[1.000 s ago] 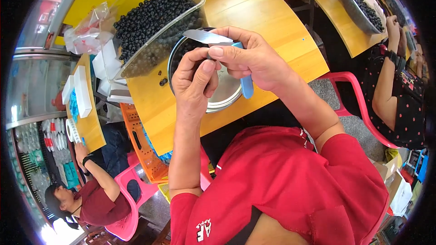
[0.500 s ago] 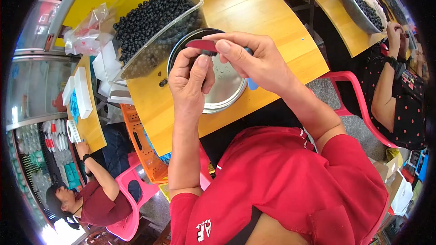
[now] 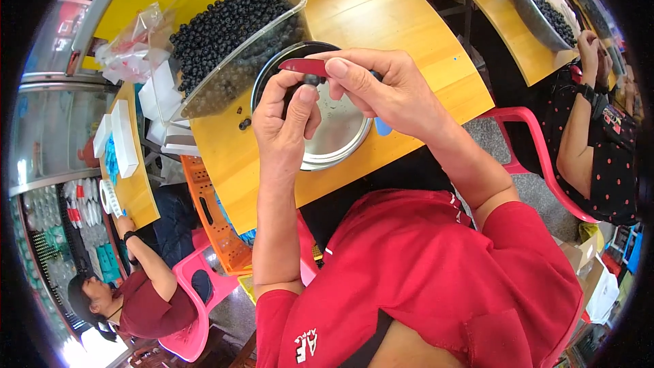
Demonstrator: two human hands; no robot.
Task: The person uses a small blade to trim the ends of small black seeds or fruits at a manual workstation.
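The left hand (image 3: 285,119) is pinching a small dark round berry (image 3: 311,80) between thumb and fingertips; the right hand (image 3: 381,88) is closing its thumb and fingers on a flat red-handled knife (image 3: 304,66), whose red part is lying across the top of the berry; both hands are meeting just above a round shiny steel bowl (image 3: 337,138) that is sitting on the yellow wooden table (image 3: 381,7); a clear plastic tub heaped with dark berries (image 3: 228,24) is standing just beside the bowl, on its left; a couple of loose berries (image 3: 244,123) are lying on the table near the tub.
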